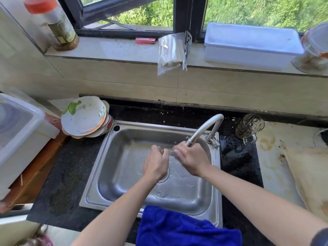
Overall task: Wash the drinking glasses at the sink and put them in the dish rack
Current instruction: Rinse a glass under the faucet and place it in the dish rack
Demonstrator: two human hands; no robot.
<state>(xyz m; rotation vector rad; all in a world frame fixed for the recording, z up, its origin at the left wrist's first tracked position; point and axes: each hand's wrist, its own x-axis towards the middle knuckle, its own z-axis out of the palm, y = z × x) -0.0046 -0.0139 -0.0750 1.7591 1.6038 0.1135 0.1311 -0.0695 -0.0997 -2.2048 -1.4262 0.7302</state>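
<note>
Stack of dirty plates [85, 118] sits on the dark worktop [62, 174] at the left, with a green leaf scrap on the top one. Up on the windowsill [115, 48] there's a red lighter [145, 40], a bag of chopsticks [171, 52] hanging over the edge, a white box [252, 45] and a red-capped bottle [55, 23]. Blue cloth [186, 229] is bunched at the near edge.

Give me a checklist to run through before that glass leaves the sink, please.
1. Grip on the glass: the left hand and right hand both hold it. Ok.
2. Glass sits just below the faucet spout. Ok.
3. Glass rinsed clean: the hands hide most of it. Cannot tell.
4. Dish rack spotted: none plainly in view. Cannot tell.
5. Second glass waits on the counter right of the sink. Ok.
6. Blue cloth drapes over the sink's front rim, clear of the hands. Ok.
</note>
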